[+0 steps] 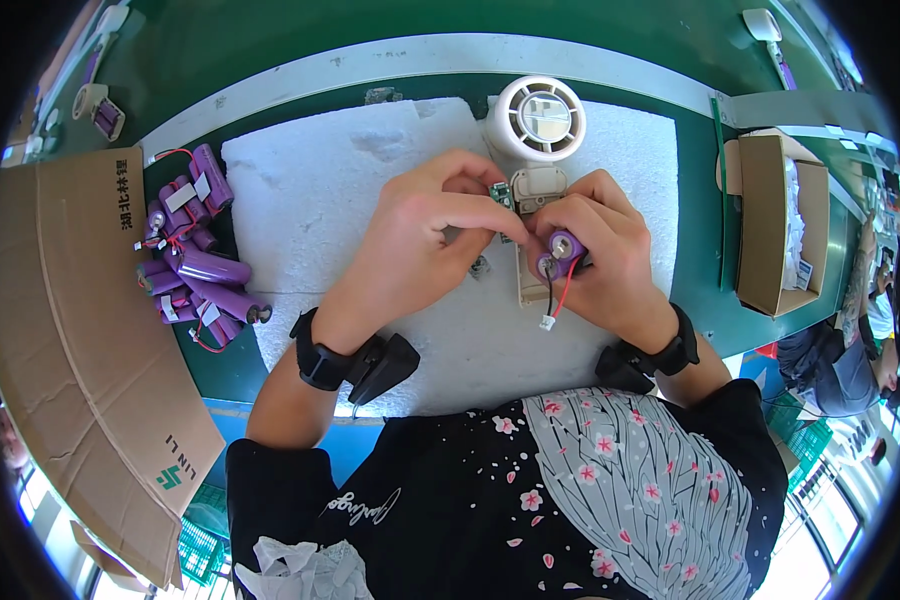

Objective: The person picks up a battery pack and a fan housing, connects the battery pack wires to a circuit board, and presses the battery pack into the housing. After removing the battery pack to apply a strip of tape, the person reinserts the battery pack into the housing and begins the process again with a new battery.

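Note:
A small green circuit board (501,194) is pinched between the thumb and fingers of my left hand (405,240). My right hand (615,250) is closed around a purple battery pack (567,244), whose red and black wires end in a white connector (547,322) hanging free. Between my hands lies a cream handheld fan (540,118), its round grille at the far end. The fan's handle (529,290) runs under my right hand, which hides much of it. Whether the board touches the handle is hard to see.
White foam sheets (310,190) cover the green table under my hands. Several purple battery packs (205,265) are heaped on the left, beside a large cardboard box (60,330). An open carton (770,220) stands at the right. A metal rail (390,60) crosses the far side.

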`<state>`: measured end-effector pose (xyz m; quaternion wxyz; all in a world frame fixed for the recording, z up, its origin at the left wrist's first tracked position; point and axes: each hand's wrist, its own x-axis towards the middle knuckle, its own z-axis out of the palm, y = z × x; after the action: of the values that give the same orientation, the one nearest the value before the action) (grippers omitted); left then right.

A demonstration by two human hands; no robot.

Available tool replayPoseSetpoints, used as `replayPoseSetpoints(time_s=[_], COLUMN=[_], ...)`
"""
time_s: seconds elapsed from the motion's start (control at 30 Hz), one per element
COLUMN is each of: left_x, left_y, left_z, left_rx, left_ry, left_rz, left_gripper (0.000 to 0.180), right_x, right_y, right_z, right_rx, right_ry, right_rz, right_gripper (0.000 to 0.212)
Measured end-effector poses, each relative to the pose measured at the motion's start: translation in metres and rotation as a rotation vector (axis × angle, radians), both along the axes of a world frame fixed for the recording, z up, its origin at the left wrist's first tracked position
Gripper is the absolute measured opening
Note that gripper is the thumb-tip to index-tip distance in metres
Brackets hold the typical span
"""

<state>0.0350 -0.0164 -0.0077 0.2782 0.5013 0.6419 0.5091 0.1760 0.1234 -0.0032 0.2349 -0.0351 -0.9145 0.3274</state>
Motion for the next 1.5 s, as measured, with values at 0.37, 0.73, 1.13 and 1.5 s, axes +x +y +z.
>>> replayPoseSetpoints(time_s=[0.37, 0.73, 1.13, 1.5], left_x=[0.007, 0.0, 0.001, 0.0], left_y=[0.004, 0.001, 0.003, 0.002], left_z=[0.001, 0.001, 0.002, 0.0], left_rx=[0.035, -0.02, 0.058, -0.009], left_ry=[-0.202, -0.242, -0.18, -0.214], left_rz=[0.031, -0.027, -0.03, -0.022], left_gripper=[0.028, 0.023, 0.018, 0.011], right_x=[0.0, 0.005, 0.005, 0.002], right_y=[0.002, 0.008, 0.004, 0.002], right_z=[-0.001, 0.002, 0.001, 0.008], right_rx=[-0.043, -0.283, 0.021, 0.016], right_ry=[0.042, 0.076, 0.019, -0.02], right_rz=[0.021, -0.056, -0.008, 0.088], right_gripper=[0.03, 0.025, 0.008, 0.022])
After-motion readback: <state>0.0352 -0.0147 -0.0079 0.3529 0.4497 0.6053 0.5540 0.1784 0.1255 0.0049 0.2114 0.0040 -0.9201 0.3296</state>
